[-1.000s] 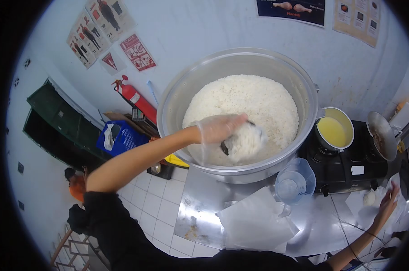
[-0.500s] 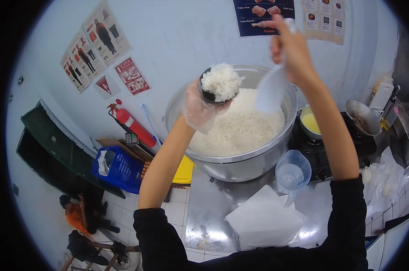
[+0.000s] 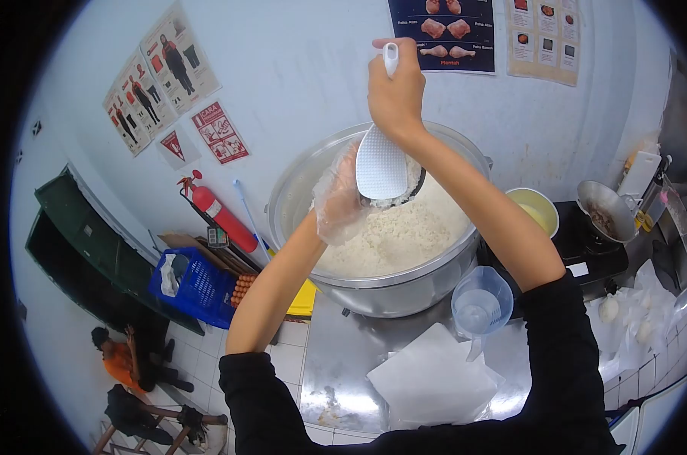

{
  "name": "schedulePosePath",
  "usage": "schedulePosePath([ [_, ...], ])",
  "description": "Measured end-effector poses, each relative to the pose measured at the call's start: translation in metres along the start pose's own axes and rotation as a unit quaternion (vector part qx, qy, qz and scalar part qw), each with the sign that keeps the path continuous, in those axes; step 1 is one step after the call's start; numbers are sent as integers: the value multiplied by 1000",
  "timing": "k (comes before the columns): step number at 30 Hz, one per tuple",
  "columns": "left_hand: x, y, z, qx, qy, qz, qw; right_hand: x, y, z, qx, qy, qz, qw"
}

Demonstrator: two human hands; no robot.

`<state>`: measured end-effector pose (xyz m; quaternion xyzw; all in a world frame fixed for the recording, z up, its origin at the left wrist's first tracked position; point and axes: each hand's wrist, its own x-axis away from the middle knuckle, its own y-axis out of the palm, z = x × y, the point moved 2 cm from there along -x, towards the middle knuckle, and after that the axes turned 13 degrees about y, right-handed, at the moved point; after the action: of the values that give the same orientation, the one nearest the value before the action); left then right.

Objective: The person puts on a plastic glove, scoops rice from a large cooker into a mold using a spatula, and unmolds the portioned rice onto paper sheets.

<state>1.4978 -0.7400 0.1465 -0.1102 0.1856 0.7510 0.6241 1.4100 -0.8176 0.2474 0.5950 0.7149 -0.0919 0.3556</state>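
Note:
My left hand (image 3: pixel 342 193), in a clear plastic glove, is wrapped round a small dark bowl (image 3: pixel 417 189) of cooked rice above the large pot. In my right hand (image 3: pixel 396 95) is a white rice paddle (image 3: pixel 382 167), gripped by its handle. The paddle's textured blade lies over the rice in the bowl and hides most of it; whether it presses on the rice I cannot tell. Below both hands, the big metal pot (image 3: pixel 404 292) holds a mass of white cooked rice (image 3: pixel 389 243).
A clear measuring jug (image 3: pixel 482 303) and white paper sheets (image 3: pixel 438 379) lie on the steel counter (image 3: pixel 336 379). To the right are a pan of yellow liquid (image 3: pixel 536 208) and a wok (image 3: pixel 607 212) on a stove. A person in orange (image 3: pixel 120 364) sits at lower left.
My right hand has swung left, bringing the paddle from the pot's right side onto the bowl. The left hand and bowl have dropped slightly lower in view.

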Motion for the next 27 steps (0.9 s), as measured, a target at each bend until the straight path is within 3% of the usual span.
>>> schedulePosePath([
  [4, 0, -10, -5, 65, -31, 39, 997, 2, 4, 2, -12, 9, -22, 1000],
  [8, -13, -25, 2, 60, -82, 136, 985, -47, 12, 43, -58, 46, 38, 997],
  [10, -11, -23, 16, -40, 14, 97, 994, -70, 0, 27, -101, 63, 71, 990],
  [12, -12, -26, 22, -21, 18, 105, 994, -66, -9, 13, -90, 118, 25, 989],
  [14, -18, -31, 22, 120, -68, 158, 978, -50, -10, 9, -23, 178, -15, 984],
  [17, -25, -43, 10, 205, -23, 42, 978, -23, 8, 39, 43, 108, -44, 992],
  [19, -6, -31, 12, 47, 139, -26, 989, -11, 12, 29, 16, 84, -11, 996],
  [21, 1, -23, 18, 10, 138, -7, 990, -11, 15, 23, -1, 53, 26, 998],
  [23, 0, -23, 20, 96, -25, 100, 990, -18, 18, 25, -5, 16, 68, 998],
  [27, 5, -11, 30, 56, -34, 130, 989, -13, 19, 35, -18, 47, 64, 997],
])
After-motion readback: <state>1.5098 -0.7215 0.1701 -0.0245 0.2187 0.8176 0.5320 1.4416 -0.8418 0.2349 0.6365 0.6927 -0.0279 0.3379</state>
